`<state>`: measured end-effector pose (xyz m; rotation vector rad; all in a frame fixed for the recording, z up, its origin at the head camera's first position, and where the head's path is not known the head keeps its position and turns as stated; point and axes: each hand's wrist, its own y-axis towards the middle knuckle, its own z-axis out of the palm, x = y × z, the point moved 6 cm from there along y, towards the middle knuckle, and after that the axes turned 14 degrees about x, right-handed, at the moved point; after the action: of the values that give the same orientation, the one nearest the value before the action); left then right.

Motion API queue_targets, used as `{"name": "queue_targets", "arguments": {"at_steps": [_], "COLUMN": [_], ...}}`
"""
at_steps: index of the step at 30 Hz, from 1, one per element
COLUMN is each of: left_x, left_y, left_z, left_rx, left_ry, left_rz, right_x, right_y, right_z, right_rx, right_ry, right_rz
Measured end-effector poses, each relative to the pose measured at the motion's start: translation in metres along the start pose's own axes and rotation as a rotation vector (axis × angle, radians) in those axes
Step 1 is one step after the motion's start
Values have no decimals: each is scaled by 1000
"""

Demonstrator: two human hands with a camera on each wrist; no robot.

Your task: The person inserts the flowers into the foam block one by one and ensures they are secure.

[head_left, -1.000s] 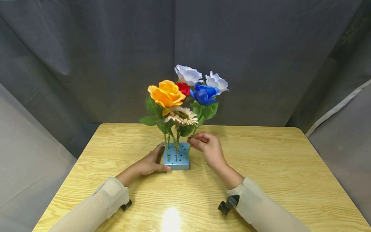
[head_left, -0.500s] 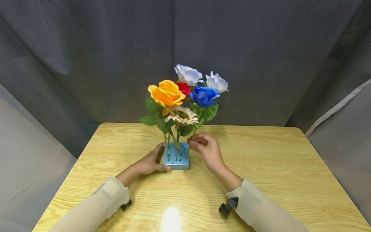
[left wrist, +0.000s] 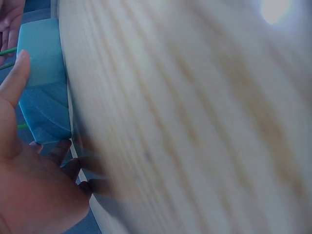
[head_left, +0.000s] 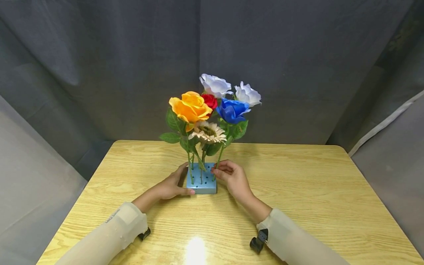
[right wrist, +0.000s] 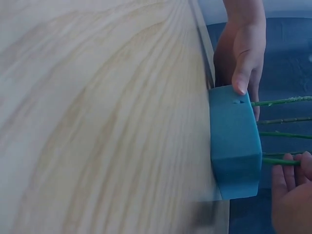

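Observation:
My left hand [head_left: 169, 188] holds the left side of a light blue block [head_left: 206, 191] with rows of holes in its top. Its thumb lies at the block's front, and the other fingers reach behind, partly hidden. Low on the stem of a blue rose [head_left: 233, 110], near the block's right edge, my right hand [head_left: 233, 180] pinches with thumb and fingers. In the right wrist view that green stem [right wrist: 279, 161] enters the block between my fingertips and its top. An orange rose [head_left: 190, 106], a cream gerbera [head_left: 208, 132] and a red rose [head_left: 210, 102] stand beside the blue one.
Two white roses [head_left: 216, 85] rise at the back of the group. Green leaves [head_left: 170, 138] spread out on the left. Wood-grained tabletop [head_left: 314, 184] surrounds the block, and a dark grey curtain [head_left: 99, 73] hangs behind the table.
My right hand has slid down the blue rose's stem, closer to the block. The blue bloom has shifted slightly left and down. My left hand and the block have stayed put.

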<state>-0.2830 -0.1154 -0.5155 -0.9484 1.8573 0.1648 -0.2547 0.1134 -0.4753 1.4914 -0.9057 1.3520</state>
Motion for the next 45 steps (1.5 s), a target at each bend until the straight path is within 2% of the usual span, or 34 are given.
{"name": "queue_targets", "arguments": {"at_steps": [20,26,30,37,45], "left_x": [-6,-5,-5,-6,-7], "left_y": [-2,-1,-2,-1,-2], "left_z": [1,1,2,3,3], "left_rx": [-9,-13,-6,-7,-8], "left_ry": [-26,-32,-32,-48,-26], "left_rz": [20,27,20,28,0], "right_x": [-9,-7,-1,9,3], "right_y": [-3,-2,0,2,1], "right_z": [5,6,5,2,1], "right_rx": [14,51,45,45,68], "right_ry": [-170,-139,-106,-149,-194], "right_rz": [-12,-7,-14,-50,-23]}}
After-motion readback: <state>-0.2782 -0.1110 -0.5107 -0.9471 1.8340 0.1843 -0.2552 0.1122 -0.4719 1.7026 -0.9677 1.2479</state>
